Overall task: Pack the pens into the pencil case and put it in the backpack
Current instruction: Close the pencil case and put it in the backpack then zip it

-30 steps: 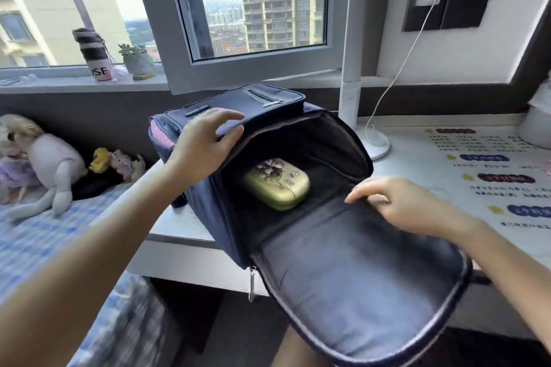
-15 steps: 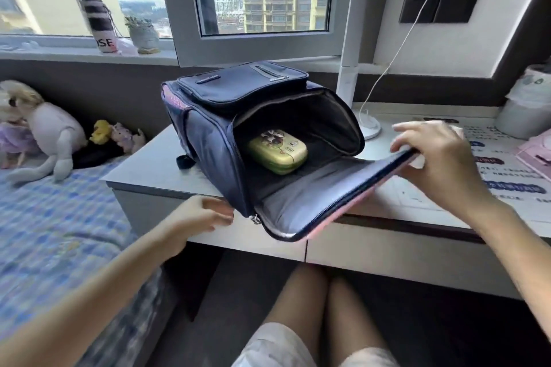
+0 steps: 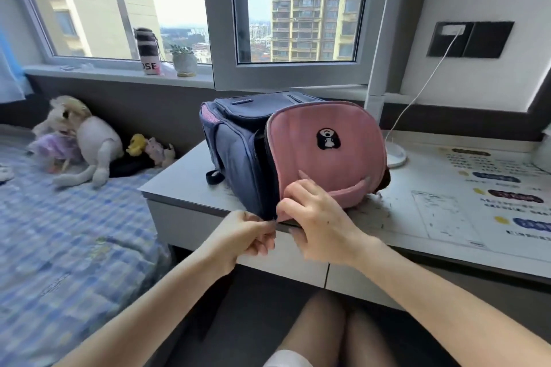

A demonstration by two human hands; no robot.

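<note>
The navy backpack [image 3: 235,140] lies on the desk near its left front corner. Its pink front flap [image 3: 325,146], marked with a small black-and-white animal patch, is folded up against the opening, leaving a narrow dark gap on the left side. The gold pencil case is hidden inside. My left hand [image 3: 247,235] pinches the zipper at the flap's lower left corner. My right hand [image 3: 316,223] presses and holds the flap's lower edge just beside it.
The white desk [image 3: 185,188] carries a printed mat [image 3: 489,197] on the right and a white lamp base [image 3: 395,155] behind the backpack, with a cable running to a wall socket. A bed with stuffed toys [image 3: 89,143] lies left. My knees are under the desk.
My right hand has swung the flap up from open to almost shut, hiding the pencil case. My left hand has moved from below the desk edge up to the zipper.
</note>
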